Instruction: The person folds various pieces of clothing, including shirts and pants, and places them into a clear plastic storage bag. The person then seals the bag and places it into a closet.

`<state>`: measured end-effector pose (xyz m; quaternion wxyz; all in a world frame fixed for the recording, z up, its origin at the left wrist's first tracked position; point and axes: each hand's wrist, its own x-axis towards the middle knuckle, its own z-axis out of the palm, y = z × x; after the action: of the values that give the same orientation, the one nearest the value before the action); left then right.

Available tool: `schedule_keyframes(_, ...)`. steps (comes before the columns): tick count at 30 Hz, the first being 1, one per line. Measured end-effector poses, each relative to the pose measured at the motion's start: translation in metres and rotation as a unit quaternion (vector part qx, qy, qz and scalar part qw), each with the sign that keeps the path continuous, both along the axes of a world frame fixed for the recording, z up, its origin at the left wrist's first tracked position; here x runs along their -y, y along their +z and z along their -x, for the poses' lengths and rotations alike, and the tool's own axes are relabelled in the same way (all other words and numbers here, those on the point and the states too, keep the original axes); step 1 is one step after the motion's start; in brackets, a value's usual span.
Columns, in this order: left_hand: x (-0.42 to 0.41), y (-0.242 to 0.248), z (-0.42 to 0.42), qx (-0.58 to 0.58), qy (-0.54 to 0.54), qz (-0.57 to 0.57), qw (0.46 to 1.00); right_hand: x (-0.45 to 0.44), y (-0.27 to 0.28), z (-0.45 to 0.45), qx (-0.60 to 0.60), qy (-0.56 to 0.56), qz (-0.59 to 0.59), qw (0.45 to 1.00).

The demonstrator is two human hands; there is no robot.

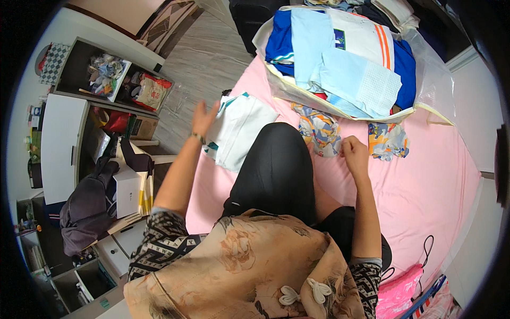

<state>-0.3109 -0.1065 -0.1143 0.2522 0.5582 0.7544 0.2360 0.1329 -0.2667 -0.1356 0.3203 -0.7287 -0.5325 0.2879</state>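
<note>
My left hand [204, 119] is raised at the left edge of a folded white garment with green trim [243, 129], its fingers apart and nothing held. Whether it touches the garment I cannot tell. My right hand [354, 153] has curled fingers beside a bunched patterned cloth [320, 129]; whether it grips an edge of that cloth is unclear. To its right lies a second cloth in a similar pattern [388, 140], folded. Beyond them stands a clear storage bag with pale yellow edging [338, 104], open on top, holding light blue cloth [354, 79], blue clothes and a white piece with orange stripes.
A pink bedsheet [422, 179] lies under everything. Pink lacy fabric [402, 289] with black cords is at the lower right. On the left stand a chair with a dark backpack [89, 207] and shelves with bags [153, 91]. A black case [255, 20] stands beyond the bed.
</note>
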Motion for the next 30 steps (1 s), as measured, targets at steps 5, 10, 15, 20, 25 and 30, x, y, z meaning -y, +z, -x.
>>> schedule_keyframes(5, 0.06, -0.041, 0.025, 0.099, -0.05, 0.026, 0.993, -0.002, 0.0, 0.065, 0.055, 0.067, 0.001, 0.996)
schedule_keyframes(10, 0.025, -0.013, 0.021, -0.001, -0.167, 0.124, 0.978, 0.016, -0.002, 0.082, 0.04, 0.053, 0.056, 0.996)
schedule_keyframes(15, 0.024, -0.002, 0.006, -0.096, -0.251, 0.12, 0.956, 0.029, -0.005, 0.069, -0.023, -0.007, 0.061, 0.998)
schedule_keyframes(20, 0.032, -0.006, 0.006, -0.053, -0.141, 0.119, 0.982, 0.026, -0.001, 0.073, -0.077, -0.022, 0.039, 0.996)
schedule_keyframes(25, 0.027, 0.008, 0.014, 0.192, -0.125, 0.212, 0.95, 0.019, 0.026, 0.088, -0.007, -0.023, -0.005, 1.0)
schedule_keyframes(30, 0.06, 0.036, -0.023, -0.114, -0.168, 0.042, 0.978, 0.008, 0.056, 0.115, 0.001, -0.03, -0.105, 0.994)
